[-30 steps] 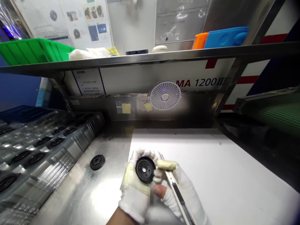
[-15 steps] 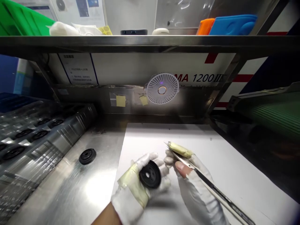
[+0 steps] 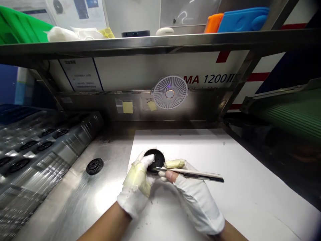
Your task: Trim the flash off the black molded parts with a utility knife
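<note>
My left hand, in a white glove with yellowed tape on the thumb, is closed round a black round rubber part held just above the white sheet. My right hand, gloved too with a bare thumb tip, grips a slim utility knife. The knife lies nearly level, its blade tip touching the near edge of the black part. A second black round part lies alone on the steel bench to the left.
Clear plastic trays holding several black round parts fill the left side. A small white fan stands at the back wall. A steel shelf overhead carries a green bin, cloths, and orange and blue items. A green conveyor is at right.
My left hand moved the black part forward and turned it flat-side up. My right hand swung the knife from pointing away to lying level, with its blade now against the part.
</note>
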Motion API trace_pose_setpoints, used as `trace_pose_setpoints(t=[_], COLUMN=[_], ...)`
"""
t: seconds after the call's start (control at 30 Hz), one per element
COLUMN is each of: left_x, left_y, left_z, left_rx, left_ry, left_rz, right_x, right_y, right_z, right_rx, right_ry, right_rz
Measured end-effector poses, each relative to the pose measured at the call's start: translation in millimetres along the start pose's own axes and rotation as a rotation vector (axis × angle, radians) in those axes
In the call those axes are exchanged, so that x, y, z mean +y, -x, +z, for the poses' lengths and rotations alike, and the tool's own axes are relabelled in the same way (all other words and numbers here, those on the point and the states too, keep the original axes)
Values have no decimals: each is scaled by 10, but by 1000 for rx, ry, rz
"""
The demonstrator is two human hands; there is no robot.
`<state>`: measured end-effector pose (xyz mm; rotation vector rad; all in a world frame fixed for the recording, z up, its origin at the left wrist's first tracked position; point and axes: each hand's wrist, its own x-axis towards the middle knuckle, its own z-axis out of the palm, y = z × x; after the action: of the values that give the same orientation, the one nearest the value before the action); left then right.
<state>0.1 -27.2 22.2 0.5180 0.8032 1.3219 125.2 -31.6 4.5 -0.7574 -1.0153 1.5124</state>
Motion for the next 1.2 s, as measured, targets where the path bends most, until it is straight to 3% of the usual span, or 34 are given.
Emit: trace_pose_setpoints(t=[0.2,0.3,0.5,0.6,0.7,1.1,1.2], left_x=[-82,-95,-86,-68,-77,-178,-189], left_y=[21,15,21,51,62,36,52], left_z=[-162,-203,-190,-161,-156,-218,-208], left_rx=[-38,20,140,195,132,51,92], left_ry=[59,95,130,89,10,-71,-159], left_rz=[-135,-120,-147,-37,77,146,210], right_x=[89,83,121,169,209,251,265], right_y=[-37,-49,-45,-30,-28,-24,-31], right_z=[-34,-24,-22,-37,-38,1,-3], right_rx=[51,44,18,20,41,95,103], right_ry=[-5,-13,72,169,214,191,194], right_rz=[66,17,74,60,30,87,99])
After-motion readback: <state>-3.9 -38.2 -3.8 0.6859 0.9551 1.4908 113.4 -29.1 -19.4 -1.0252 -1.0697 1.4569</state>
